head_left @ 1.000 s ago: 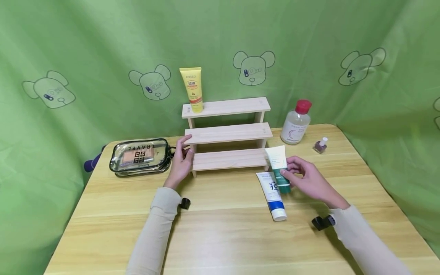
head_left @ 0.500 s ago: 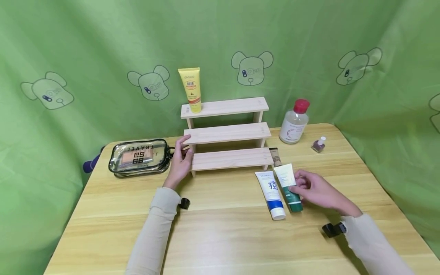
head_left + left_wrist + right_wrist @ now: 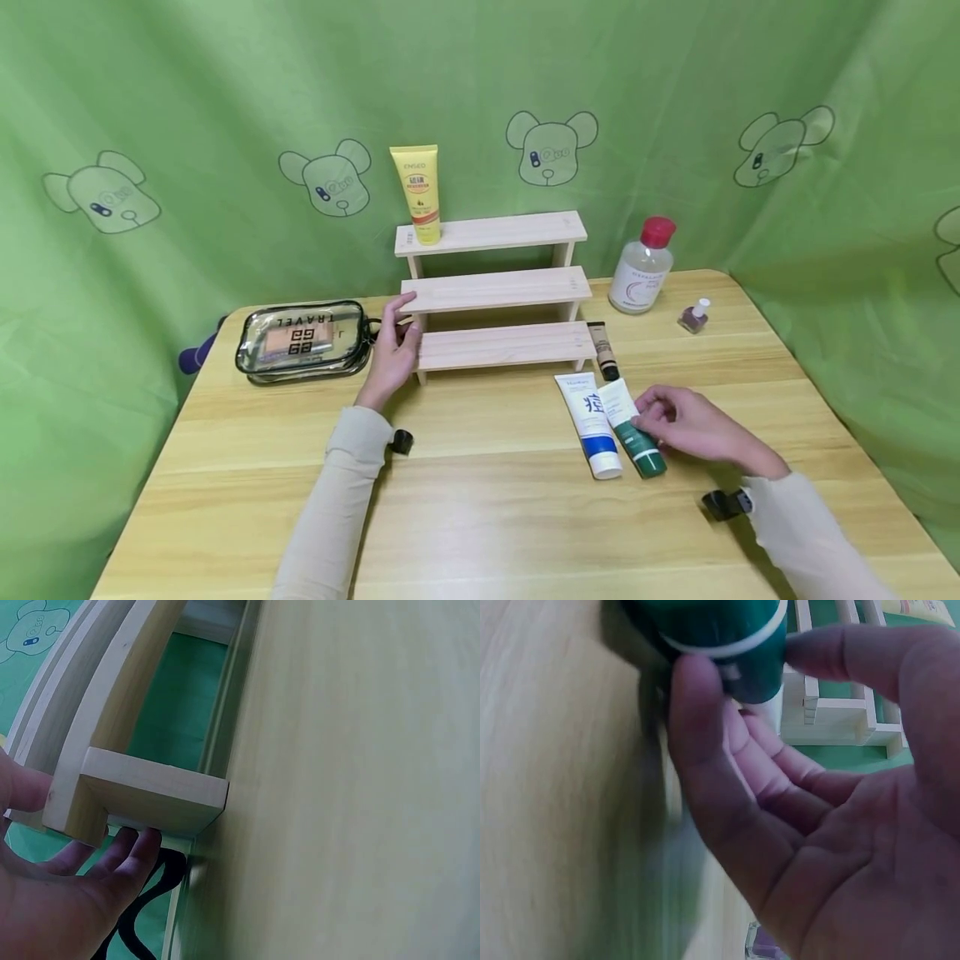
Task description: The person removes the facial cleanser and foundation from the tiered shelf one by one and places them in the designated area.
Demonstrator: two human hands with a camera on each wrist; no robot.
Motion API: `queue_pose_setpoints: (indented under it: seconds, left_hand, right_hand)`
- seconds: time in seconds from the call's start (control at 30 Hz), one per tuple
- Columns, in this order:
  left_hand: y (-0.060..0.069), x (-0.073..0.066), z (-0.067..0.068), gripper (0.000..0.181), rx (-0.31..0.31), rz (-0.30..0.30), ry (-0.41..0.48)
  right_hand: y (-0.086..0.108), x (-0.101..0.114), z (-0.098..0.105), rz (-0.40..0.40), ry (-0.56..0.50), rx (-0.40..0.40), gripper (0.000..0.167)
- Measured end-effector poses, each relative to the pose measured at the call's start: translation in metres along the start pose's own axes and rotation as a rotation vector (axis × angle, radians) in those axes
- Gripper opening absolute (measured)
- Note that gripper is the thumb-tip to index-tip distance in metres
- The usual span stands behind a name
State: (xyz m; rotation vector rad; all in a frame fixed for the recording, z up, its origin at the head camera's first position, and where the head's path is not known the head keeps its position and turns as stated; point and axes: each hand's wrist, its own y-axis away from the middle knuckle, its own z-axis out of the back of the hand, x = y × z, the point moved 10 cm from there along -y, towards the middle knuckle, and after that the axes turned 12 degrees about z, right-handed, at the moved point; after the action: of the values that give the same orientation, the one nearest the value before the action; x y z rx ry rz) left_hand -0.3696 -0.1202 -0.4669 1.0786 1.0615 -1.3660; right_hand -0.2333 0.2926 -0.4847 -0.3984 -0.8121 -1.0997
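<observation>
One green-and-white tube (image 3: 637,439) sits pinched between the right hand's (image 3: 686,425) curled fingers and thumb at the desk (image 3: 480,517), just beside a white-and-blue tube (image 3: 591,425); the left hand (image 3: 392,358) grips one end of the wooden rack (image 3: 495,288), fingers bent around it.

Head camera looks forward-down; both close wrist views share the shelf (image 3: 496,289).

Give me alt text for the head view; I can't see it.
The right hand pinches a green-and-white tube beside a white-and-blue tube lying on a wooden table, while the left hand holds the left end of a three-tier rack. A yellow tube stands on the top tier.
</observation>
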Motion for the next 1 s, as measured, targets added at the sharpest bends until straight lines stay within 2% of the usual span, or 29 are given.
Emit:
queue_pose_setpoints:
  seconds: [0.3, 0.5, 0.67, 1.0]
  left_hand:
    - [0.001, 0.001, 0.001, 0.051, -0.001, 0.013, -0.003]
    - [0.0, -0.001, 0.0, 0.052, 0.002, 0.003, -0.005]
    - [0.001, -0.002, 0.0, 0.052, 0.0, -0.002, 0.007]
    - [0.0, -0.001, 0.001, 0.05, 0.003, -0.007, -0.008]
  right_hand:
    - [0.006, 0.0, 0.002, -0.071, 0.005, -0.057, 0.04]
    - [0.005, 0.002, 0.001, -0.087, 0.093, -0.091, 0.052]
    - [0.001, 0.004, 0.001, -0.071, 0.125, -0.113, 0.052]
    - [-0.004, -0.001, 0.002, -0.132, 0.124, -0.127, 0.054]
